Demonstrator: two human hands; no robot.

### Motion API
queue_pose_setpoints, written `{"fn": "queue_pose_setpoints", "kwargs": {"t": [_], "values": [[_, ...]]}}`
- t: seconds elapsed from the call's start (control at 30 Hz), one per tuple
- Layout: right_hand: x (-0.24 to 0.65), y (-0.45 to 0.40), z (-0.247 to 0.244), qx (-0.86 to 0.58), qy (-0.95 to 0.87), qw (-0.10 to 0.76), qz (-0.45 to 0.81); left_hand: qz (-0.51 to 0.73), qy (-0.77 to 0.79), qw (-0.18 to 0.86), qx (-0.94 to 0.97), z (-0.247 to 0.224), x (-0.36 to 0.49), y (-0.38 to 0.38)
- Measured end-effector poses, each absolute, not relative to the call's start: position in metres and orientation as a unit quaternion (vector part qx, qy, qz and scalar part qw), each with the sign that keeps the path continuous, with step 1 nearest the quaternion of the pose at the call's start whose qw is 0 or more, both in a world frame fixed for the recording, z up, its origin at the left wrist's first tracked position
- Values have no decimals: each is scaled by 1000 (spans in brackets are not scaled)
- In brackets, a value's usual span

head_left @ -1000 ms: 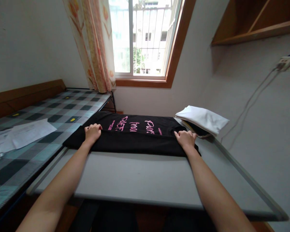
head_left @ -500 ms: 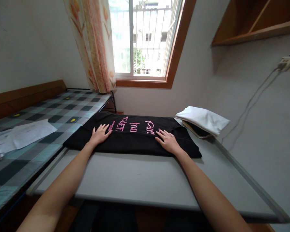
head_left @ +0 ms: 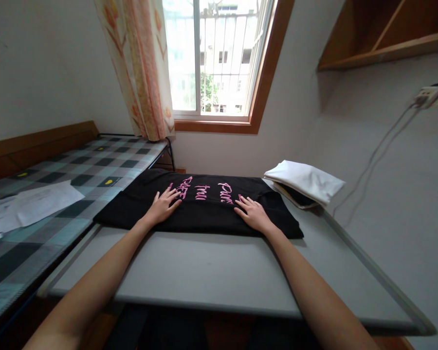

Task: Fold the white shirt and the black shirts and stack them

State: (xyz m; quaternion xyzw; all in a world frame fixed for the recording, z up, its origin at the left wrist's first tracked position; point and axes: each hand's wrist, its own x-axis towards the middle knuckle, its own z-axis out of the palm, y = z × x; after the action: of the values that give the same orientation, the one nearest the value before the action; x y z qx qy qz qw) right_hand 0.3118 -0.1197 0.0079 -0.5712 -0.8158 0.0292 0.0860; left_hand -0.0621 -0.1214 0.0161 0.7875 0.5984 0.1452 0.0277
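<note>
1. Shirt (head_left: 204, 214), black with pink lettering (head_left: 200, 193), lies folded across the far part of the table (head_left: 208, 272). We take the window (head_left: 226, 63) as twelve o'clock; a turned-over layer runs along the shirt's six o'clock side and cuts off some of the letters.

2. Our left hand (head_left: 163, 206) rests at about eight o'clock on the shirt, palm down and fingers spread, pinching nothing. Our right hand (head_left: 253, 214) lies at about four, likewise palm down with fingers spread. We judge that this wide, flat contact presses the layers down and keeps them from shifting, one hand near each end of the lettering.

3. White cloth (head_left: 304, 180) sits at two o'clock on top of darker layers (head_left: 294, 195), beside the shirt; we suppose it is set there to leave the middle free.

4. At nine o'clock the shirt reaches the table's left edge, next to the bed (head_left: 76, 163) with its papers (head_left: 40, 203), so we have little room that way. Toward six, bare tabletop runs to the near edge, and more lies at four, bounded by the right edge along the wall (head_left: 394, 233).
</note>
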Motion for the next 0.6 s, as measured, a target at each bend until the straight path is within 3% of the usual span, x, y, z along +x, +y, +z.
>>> {"fn": "queue_pose_setpoints", "kwargs": {"t": [0.17,0.6], "values": [[312,-120,7,-575,-813,85,26,83,584,44,806,13,-54,-124],[312,-120,9,-572,-815,89,28,84,582,37,808,11,-56,-122]]}}
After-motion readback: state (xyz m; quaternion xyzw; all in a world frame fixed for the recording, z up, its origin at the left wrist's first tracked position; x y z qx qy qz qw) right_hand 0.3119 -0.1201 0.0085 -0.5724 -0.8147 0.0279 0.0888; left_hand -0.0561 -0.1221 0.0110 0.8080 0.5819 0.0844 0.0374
